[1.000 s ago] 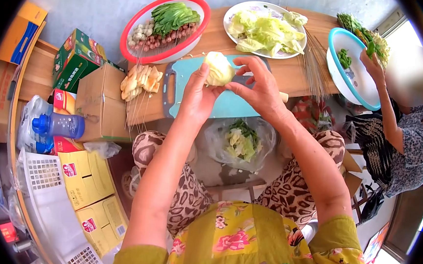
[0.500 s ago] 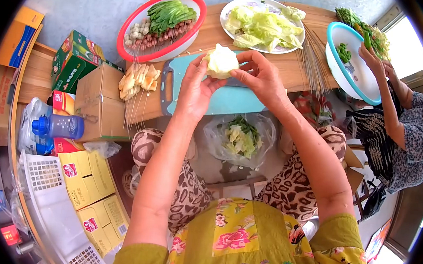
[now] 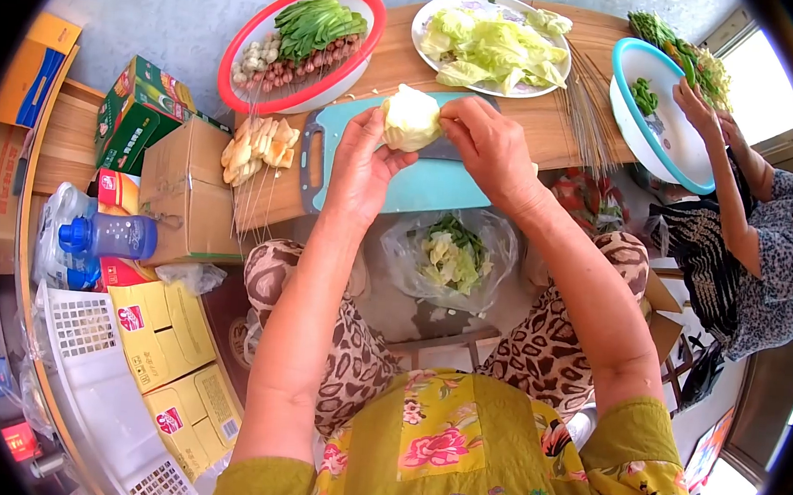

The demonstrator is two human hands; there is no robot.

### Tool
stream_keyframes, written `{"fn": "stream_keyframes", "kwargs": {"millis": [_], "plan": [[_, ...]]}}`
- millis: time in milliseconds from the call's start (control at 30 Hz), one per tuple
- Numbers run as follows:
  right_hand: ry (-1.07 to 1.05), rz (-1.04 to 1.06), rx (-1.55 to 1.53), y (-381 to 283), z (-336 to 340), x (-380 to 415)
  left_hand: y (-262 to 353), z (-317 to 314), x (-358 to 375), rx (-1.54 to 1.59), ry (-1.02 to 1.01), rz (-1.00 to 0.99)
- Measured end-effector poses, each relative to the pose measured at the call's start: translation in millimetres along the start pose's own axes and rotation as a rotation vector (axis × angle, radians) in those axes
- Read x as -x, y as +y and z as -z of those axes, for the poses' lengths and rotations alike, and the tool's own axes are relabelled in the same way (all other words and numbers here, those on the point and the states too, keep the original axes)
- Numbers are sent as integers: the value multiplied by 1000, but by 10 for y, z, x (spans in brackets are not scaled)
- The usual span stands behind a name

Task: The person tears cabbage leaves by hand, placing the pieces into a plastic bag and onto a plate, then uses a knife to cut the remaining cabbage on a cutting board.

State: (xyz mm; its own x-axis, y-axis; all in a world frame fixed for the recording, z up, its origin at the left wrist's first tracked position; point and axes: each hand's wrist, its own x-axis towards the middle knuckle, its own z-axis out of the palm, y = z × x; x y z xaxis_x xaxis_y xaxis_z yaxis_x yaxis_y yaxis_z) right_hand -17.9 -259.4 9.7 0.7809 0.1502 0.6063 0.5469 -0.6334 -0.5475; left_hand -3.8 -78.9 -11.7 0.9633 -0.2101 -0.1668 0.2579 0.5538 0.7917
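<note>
A small pale lettuce head is held up above the teal cutting board. My left hand cups it from the left and below, fingers around its side. At its right edge, the fingers of my right hand are pinched together on the leaves. Behind the board, a white plate carries loose lettuce leaves. Below the board's near edge, a clear plastic bag holds leaf scraps.
A red-rimmed basin of skewered food and greens stands back left, with skewered pieces before it. Thin skewers lie right of the plate. Another person's hands hold green peppers over a blue-rimmed basin. Boxes stand left.
My right hand has shifted slightly, from open fingers under the lettuce's right side to a closer pinch higher on its edge. The lettuce has turned a little.
</note>
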Motion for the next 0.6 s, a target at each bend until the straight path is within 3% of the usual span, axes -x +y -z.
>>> {"fn": "stream_keyframes", "kwargs": {"millis": [133, 233, 300, 533, 600], "plan": [[-15, -83, -83, -41, 17, -10, -3, -8, -3, -25, 52, -5], [10, -1, -45, -12, -22, -10, -6, -6, -8, -37, 40, -13], [47, -117, -242, -22, -30, -16, -9, 9, -16, -55, 29, -29], [-58, -197, -274, 17, 1, 10, 21, -13, 5, -187, 0, -167], [-5, -344, -371, 19, -16, 2, 46, -29, 12, -190, -11, -166]]}}
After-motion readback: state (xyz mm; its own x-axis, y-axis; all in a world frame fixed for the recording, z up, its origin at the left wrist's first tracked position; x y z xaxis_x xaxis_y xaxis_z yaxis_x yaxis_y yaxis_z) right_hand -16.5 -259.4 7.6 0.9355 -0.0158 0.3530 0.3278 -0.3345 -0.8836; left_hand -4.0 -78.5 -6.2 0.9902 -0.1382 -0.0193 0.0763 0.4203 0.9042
